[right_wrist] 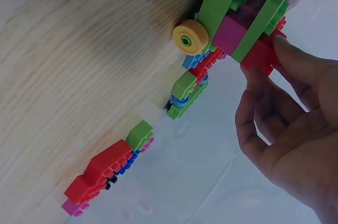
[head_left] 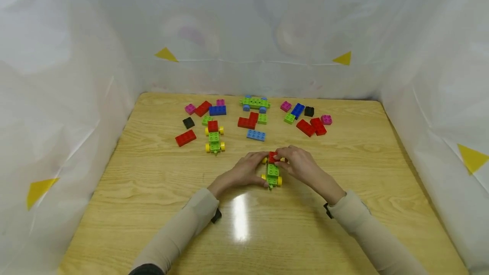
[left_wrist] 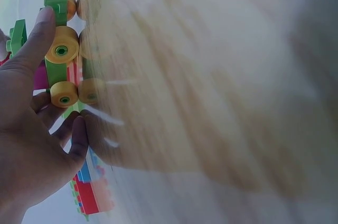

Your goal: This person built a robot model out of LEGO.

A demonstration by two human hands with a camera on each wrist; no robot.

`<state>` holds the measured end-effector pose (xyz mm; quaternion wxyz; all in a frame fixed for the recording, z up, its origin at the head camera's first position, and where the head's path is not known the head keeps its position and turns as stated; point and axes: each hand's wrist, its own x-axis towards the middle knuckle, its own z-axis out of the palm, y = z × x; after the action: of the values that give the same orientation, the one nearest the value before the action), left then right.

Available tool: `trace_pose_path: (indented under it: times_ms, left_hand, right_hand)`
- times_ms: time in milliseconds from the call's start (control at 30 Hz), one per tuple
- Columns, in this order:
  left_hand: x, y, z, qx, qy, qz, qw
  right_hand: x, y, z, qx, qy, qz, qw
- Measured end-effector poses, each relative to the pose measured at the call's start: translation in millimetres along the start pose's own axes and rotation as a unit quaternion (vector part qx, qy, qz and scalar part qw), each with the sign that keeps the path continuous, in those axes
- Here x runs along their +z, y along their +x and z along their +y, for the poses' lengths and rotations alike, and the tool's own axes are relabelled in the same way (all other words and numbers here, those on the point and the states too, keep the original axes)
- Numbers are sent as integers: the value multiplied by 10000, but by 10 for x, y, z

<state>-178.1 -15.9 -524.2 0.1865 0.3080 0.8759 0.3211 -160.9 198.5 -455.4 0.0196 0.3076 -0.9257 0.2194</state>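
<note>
A green wheeled base with yellow wheels stands on the wooden table. My left hand grips it from the left, thumb by its near end and fingers toward the far end. On the base a magenta brick carries a green brick, with a red brick on top at the far end. My right hand pinches the red brick between thumb and fingers, partly covering it.
Left of the hands stands another yellow-wheeled vehicle with green and red bricks. Behind are a blue-wheeled green base, a light blue brick and several loose bricks. White sheeting surrounds the table's back and sides.
</note>
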Motion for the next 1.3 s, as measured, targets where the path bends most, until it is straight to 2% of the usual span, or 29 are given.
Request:
trace_pose_path:
  times_ms: [167,433,700,867,1133,1300]
  left_hand:
    - [-2,1,9,-19,-38,9,10000]
    - [-10,-1,-7,-10,-20,32,10000]
    - [1,5,-9,24,-67,8,10000]
    - [9,-1,-22,37,16,5,10000]
    - [-25,-22,-16,15,-3,-17,10000]
    - [-8,-23,-1,45,-41,-51,10000]
  right_hand:
    - [9,-13,9,123,127,33,9998]
    - [52,-10,16,-40,163,238,9996]
    - [50,-17,9,93,219,157,9996]
    - [57,-25,24,271,382,0,9989]
    - [7,56,42,127,482,-363,9981]
    - [-66,73,34,270,490,-605,9966]
